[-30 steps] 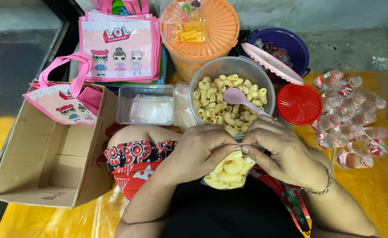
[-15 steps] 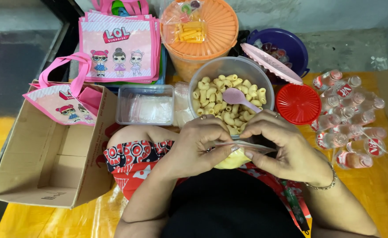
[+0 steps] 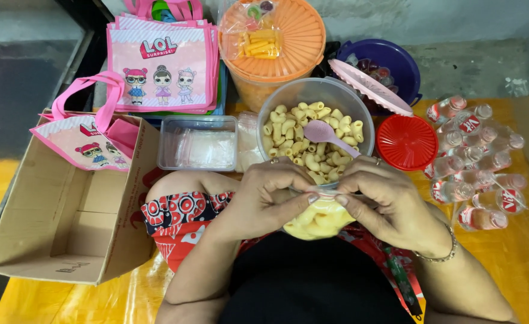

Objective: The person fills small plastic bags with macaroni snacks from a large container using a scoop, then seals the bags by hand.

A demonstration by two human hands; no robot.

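My left hand (image 3: 269, 198) and my right hand (image 3: 386, 201) both pinch the top of a small clear bag of yellow tube snacks (image 3: 317, 219), held over my lap. Right behind the hands stands a clear round bowl (image 3: 315, 93) filled with the same snacks, and a pink spoon (image 3: 327, 135) rests in it. The bag's top edge is hidden between my fingertips.
An open cardboard box (image 3: 66, 222) holding a pink cartoon bag (image 3: 87, 141) sits left. More pink bags (image 3: 162, 66), a clear tub of small plastic bags (image 3: 198, 147), an orange lidded container (image 3: 276, 42), a purple tub (image 3: 387, 66), a red lid (image 3: 407, 142) and several small bottles (image 3: 474, 162) surround the bowl.
The snack bag was twisted between my hands and dropped slightly, its bulge now hanging below my fingers. My hands stay close together.
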